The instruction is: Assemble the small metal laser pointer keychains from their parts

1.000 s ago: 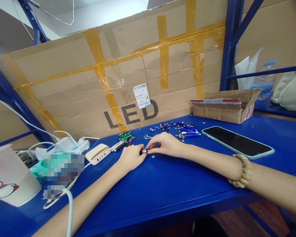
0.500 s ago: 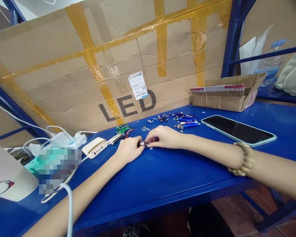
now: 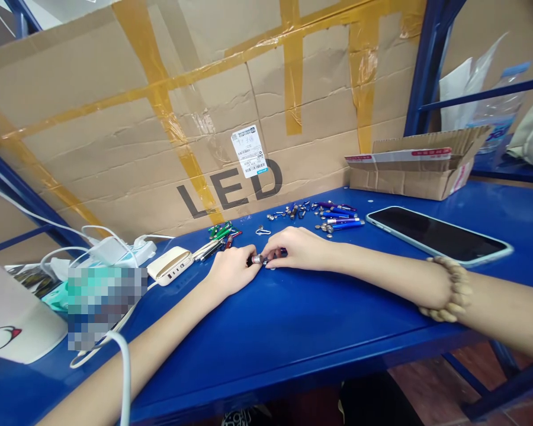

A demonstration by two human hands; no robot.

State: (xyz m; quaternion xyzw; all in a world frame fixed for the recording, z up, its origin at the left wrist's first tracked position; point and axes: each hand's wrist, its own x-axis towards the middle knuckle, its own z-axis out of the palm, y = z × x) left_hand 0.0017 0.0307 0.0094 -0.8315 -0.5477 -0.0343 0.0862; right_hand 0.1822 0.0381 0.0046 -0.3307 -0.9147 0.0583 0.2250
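Small metal cylinder (image 3: 258, 259) pinched end to end between left grip (image 3: 233, 271) and right grip (image 3: 298, 248), both clenched on it, fingertips close together, low over blue surface (image 3: 266, 337). Loose metal fittings (image 3: 288, 212) and blue tubes (image 3: 341, 224) lying farther away, right of centre.

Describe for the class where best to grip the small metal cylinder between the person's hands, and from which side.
Likely pinch the small metal cylinder across its dark end, coming from the left, as the left hand does: the narrow round body lies roughly level, and the right hand covers the other end.
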